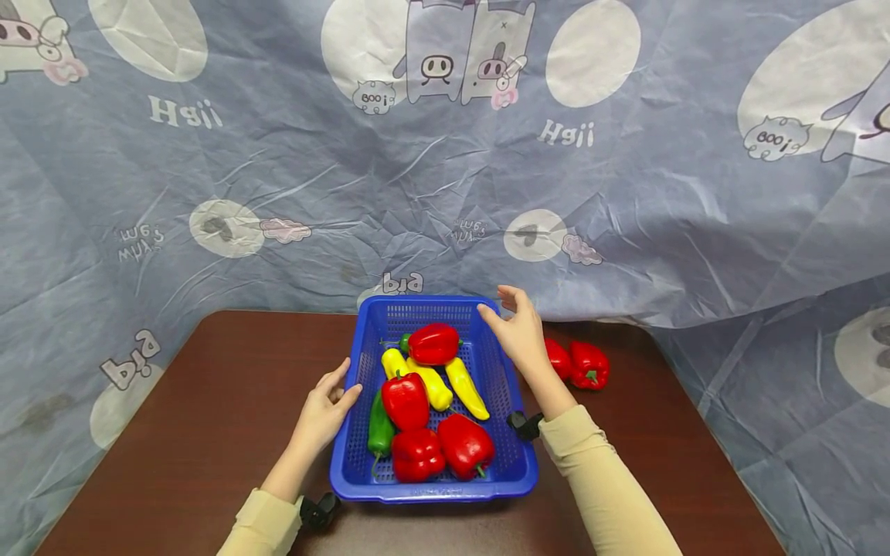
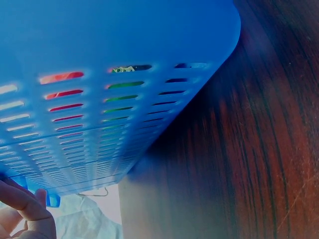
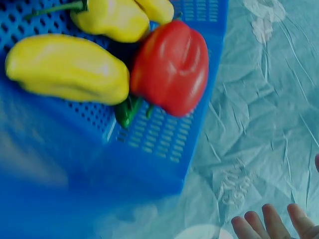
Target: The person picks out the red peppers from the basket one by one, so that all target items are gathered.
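Note:
A blue plastic basket [image 1: 431, 491] stands on the table, holding several red bell peppers [image 1: 467, 446], 3 yellow peppers [image 1: 467, 388] and a long green pepper [image 1: 380, 425]. My left hand [image 1: 325, 407] is at its left rim, thumb over the edge and fingers outside; contact is hard to tell. Above the right rim, near the far corner, is my right hand [image 1: 521, 333], thumb and fingers apart, holding nothing. The right wrist view shows its fingertips [image 3: 271, 224] away from the basket. Part of the left hand [image 2: 27, 214] appears beside the basket wall [image 2: 119, 30].
Two red bell peppers [image 1: 589, 365] lie on the brown wooden table [image 1: 236, 386] to the right of the basket, one partly hidden by my right arm. A grey-blue cloth [image 1: 431, 170] with cartoon prints hangs behind the table.

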Motion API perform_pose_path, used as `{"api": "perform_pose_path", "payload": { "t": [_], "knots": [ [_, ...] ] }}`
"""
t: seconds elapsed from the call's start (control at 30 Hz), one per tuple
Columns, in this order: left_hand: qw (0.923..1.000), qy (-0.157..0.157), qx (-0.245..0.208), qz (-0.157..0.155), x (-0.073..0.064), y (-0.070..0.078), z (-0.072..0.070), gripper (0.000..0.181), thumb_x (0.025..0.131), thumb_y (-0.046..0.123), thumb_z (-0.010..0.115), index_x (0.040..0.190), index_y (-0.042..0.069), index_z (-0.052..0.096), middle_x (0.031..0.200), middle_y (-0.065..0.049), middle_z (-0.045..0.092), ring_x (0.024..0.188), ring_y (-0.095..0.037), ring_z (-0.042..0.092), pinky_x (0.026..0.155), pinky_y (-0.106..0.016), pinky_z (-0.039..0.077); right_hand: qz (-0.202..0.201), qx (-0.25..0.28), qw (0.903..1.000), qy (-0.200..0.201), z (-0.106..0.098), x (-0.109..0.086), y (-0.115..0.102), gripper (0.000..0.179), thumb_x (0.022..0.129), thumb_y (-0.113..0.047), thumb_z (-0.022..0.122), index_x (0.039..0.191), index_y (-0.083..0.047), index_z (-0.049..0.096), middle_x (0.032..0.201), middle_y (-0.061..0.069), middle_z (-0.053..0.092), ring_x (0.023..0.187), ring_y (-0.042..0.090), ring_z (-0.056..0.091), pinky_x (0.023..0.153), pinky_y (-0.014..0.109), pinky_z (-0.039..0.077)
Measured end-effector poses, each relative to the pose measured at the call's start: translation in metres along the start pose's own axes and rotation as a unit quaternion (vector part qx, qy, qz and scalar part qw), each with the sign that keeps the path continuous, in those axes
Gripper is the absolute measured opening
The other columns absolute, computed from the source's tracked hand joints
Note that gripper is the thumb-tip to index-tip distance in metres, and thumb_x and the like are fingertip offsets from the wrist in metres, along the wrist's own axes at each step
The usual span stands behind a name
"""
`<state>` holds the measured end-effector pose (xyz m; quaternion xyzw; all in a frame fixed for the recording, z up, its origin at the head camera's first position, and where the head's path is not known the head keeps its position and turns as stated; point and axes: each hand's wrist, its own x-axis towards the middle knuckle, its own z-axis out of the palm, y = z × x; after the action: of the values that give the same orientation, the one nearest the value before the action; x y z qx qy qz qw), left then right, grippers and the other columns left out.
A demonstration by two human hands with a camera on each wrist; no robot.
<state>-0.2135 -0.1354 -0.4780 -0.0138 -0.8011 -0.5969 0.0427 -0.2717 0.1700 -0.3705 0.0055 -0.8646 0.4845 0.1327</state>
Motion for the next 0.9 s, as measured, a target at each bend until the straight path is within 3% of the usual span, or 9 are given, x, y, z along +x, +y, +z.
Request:
{"api": "perform_pose_path", "payload": {
  "t": [0.5, 0.9],
  "knots": [
    [1.0, 0.006, -0.007, 0.002, 0.0, 0.002, -0.001, 0.059, 0.093, 0.005, 0.066, 0.147, 0.002, 0.044, 0.124, -0.024, 0.054, 0.071, -0.001, 0.06, 0.062, -0.017, 0.053, -0.004, -0.051, 0.9954, -0.081, 0.053, 0.0, 0.008, 0.07, 0.085, -0.029, 0.077, 0.143, -0.006, 0.045, 0.143, 0.017, 0.048, 0.132, 0.036, 0.046, 0.107, 0.051, 0.043],
    [1.0, -0.002, -0.007, -0.002, -0.001, 0.001, 0.0, 0.059, 0.093, 0.005, 0.066, 0.147, 0.002, 0.044, 0.124, -0.023, 0.054, 0.071, -0.001, 0.06, 0.062, -0.018, 0.054, -0.024, -0.114, 0.9838, -0.136, 0.067, 0.008, 0.028, 0.075, 0.082, -0.023, 0.08, 0.146, -0.006, 0.044, 0.146, 0.018, 0.044, 0.134, 0.037, 0.045, 0.109, 0.053, 0.041]
  ]
}}
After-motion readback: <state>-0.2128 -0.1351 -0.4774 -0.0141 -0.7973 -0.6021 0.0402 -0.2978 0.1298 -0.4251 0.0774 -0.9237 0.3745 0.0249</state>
